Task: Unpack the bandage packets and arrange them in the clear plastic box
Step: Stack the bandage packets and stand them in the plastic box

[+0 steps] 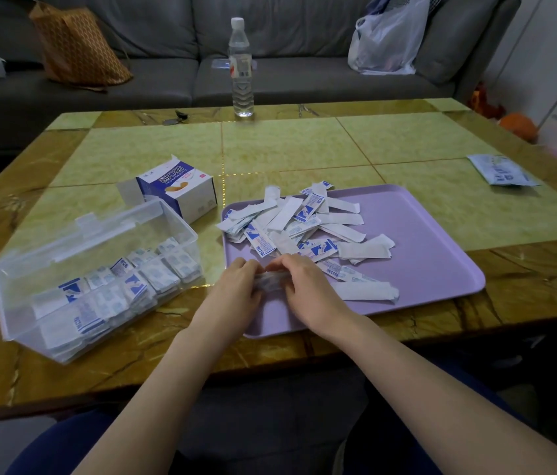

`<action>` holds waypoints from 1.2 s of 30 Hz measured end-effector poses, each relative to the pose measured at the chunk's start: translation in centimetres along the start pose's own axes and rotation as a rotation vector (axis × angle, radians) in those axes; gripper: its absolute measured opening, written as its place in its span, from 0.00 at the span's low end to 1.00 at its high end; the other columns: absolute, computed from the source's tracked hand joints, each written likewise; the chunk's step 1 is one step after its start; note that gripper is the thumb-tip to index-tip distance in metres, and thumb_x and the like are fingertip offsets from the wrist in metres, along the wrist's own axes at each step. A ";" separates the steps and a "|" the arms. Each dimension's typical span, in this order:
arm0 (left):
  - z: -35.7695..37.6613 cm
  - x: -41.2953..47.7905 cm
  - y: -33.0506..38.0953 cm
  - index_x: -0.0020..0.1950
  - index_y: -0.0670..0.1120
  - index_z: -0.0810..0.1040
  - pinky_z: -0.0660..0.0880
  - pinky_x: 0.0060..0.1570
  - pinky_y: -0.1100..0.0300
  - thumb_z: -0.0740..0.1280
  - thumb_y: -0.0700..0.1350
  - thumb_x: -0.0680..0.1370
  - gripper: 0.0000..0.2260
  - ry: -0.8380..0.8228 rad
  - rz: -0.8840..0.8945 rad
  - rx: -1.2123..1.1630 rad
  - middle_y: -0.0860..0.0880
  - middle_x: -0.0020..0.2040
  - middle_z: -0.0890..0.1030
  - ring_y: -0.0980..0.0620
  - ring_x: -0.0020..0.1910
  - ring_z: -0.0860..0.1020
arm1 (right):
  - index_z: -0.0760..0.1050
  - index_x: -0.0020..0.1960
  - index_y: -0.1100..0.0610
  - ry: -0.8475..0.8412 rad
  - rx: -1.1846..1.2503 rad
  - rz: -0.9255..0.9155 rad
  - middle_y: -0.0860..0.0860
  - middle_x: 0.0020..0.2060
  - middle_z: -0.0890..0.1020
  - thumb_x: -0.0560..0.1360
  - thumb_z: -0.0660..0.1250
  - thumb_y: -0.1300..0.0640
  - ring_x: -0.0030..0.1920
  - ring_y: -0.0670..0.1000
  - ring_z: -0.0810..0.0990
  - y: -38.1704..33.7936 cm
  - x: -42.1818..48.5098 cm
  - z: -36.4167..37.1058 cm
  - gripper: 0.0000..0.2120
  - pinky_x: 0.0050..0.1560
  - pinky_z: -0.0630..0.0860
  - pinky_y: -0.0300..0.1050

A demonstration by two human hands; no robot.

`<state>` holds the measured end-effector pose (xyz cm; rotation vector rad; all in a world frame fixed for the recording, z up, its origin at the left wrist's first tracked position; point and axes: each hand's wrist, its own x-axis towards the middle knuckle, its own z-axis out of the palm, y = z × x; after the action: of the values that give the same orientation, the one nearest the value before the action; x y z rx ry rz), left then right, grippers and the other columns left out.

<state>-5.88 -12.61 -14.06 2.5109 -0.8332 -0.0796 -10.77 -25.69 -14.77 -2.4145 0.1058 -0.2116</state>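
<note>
Fingers of the left hand and right hand curl round a small stack of bandage packets over the purple tray, near the clear plastic box. The packets look light, thin and slick (apt to fan out), so gripping both ends seems wise.

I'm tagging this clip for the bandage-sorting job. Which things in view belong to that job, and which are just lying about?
Job: clear plastic box, loose packets on the purple tray, held packets gripped by left hand and right hand, opened carton.
Lying about: water bottle, flat pouch at the table's right edge, orange bag and plastic bag on the sofa.
</note>
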 end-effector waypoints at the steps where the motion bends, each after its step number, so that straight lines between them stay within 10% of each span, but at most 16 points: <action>1: 0.1 0.0 0.1 0.52 0.40 0.74 0.68 0.46 0.56 0.64 0.37 0.75 0.06 -0.003 0.001 0.010 0.43 0.49 0.72 0.44 0.47 0.73 | 0.74 0.60 0.59 -0.007 -0.014 -0.009 0.56 0.56 0.76 0.73 0.58 0.71 0.59 0.53 0.70 0.1 -0.1 0.1 0.18 0.57 0.62 0.33; 12: -0.8 -0.5 0.3 0.48 0.46 0.80 0.69 0.43 0.54 0.62 0.43 0.78 0.07 0.153 -0.019 0.031 0.47 0.44 0.78 0.47 0.48 0.72 | 0.80 0.52 0.57 0.067 0.006 -0.030 0.54 0.47 0.83 0.75 0.64 0.65 0.49 0.52 0.79 0.0 -0.3 -1.7 0.10 0.52 0.73 0.44; 19: -1.9 -0.8 1.1 0.49 0.44 0.80 0.71 0.37 0.63 0.65 0.38 0.77 0.05 0.200 0.003 -0.317 0.48 0.36 0.80 0.53 0.36 0.78 | 0.81 0.48 0.56 0.101 0.228 0.002 0.39 0.33 0.78 0.72 0.69 0.64 0.36 0.35 0.77 -0.3 -0.2 -2.7 0.07 0.39 0.71 0.27; 26: -2.9 -2.0 1.3 0.49 0.43 0.79 0.73 0.37 0.70 0.62 0.34 0.77 0.08 0.263 -0.027 -0.494 0.49 0.36 0.80 0.58 0.35 0.78 | 0.73 0.58 0.57 0.004 0.194 -0.114 0.47 0.46 0.77 0.80 0.58 0.58 0.44 0.42 0.74 -1.3 -0.9 -1.6 0.09 0.44 0.68 0.27; 36: -5.1 -3.6 0.0 0.46 0.48 0.77 0.74 0.38 0.70 0.66 0.36 0.76 0.07 0.432 -0.054 -0.562 0.57 0.38 0.79 0.59 0.36 0.79 | 0.76 0.51 0.56 0.007 0.277 -0.199 0.48 0.36 0.81 0.79 0.61 0.56 0.35 0.46 0.79 -2.7 -0.7 -0.9 0.07 0.40 0.78 0.39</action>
<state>-7.74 -8.35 -9.96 1.9186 -0.4786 0.1820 -11.60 -24.17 -12.43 -2.1470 -0.1523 -0.3051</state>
